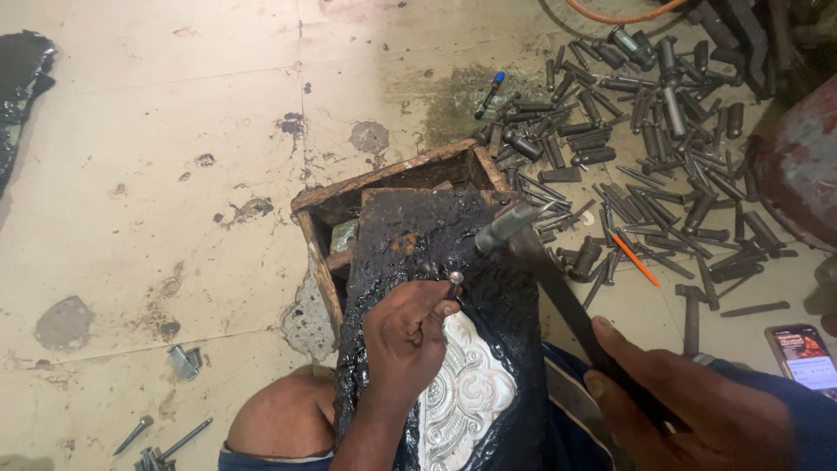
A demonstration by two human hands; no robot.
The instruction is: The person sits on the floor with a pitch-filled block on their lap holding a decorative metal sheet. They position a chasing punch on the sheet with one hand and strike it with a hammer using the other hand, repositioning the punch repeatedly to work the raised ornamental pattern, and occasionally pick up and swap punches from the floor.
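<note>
- A person's left hand, low in the centre of the frame, is closed around a slim metal punch, whose rounded top shows just above the fingers.
- The punch stands on an embossed silver-coloured metal sheet, set in a black pitch-covered block that runs from mid-frame to the bottom edge.
- The right hand, at lower right, is wrapped tight around the dark handle of a hammer; the hammer's steel head hangs above the block's upper right corner, apart from the punch.
- A worn wooden frame lies under the block's far end, on a stained tile floor.
- Dozens of dark steel punches and chisels lie scattered across the upper right of the frame.
- A lit smartphone rests at the right edge.
- A few bolts lie at lower left.
</note>
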